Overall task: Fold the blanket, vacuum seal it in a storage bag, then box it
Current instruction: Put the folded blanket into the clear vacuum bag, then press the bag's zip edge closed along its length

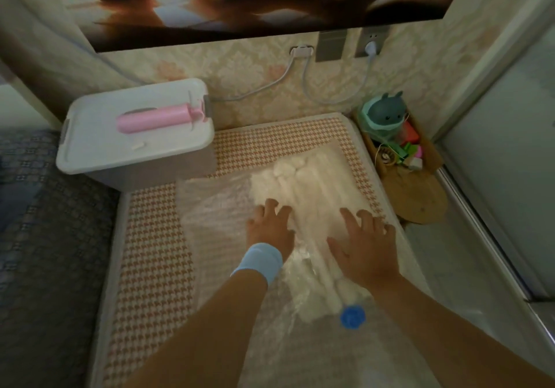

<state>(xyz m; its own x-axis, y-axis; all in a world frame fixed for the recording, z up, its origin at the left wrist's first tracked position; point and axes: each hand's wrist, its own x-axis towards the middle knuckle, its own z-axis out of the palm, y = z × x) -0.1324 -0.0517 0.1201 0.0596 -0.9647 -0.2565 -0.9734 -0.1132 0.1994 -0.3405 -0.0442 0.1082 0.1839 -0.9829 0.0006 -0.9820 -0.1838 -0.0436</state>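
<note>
Head view: left hand [271,225], right hand [365,245] spread flat atop bagged blanket [318,195].

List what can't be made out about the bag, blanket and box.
Head view:
- Storage bag near end and closure: cut off by the bottom edge.
- Box contents: hidden by its lid.
- Blanket folds beneath left hand and right hand: covered.
- Valve detail: blurred.

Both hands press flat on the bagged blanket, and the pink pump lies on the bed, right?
Not quite: the head view shows the pink pump on the storage box lid, not the bed. The left hand and right hand do press flat on the bagged blanket.
</note>
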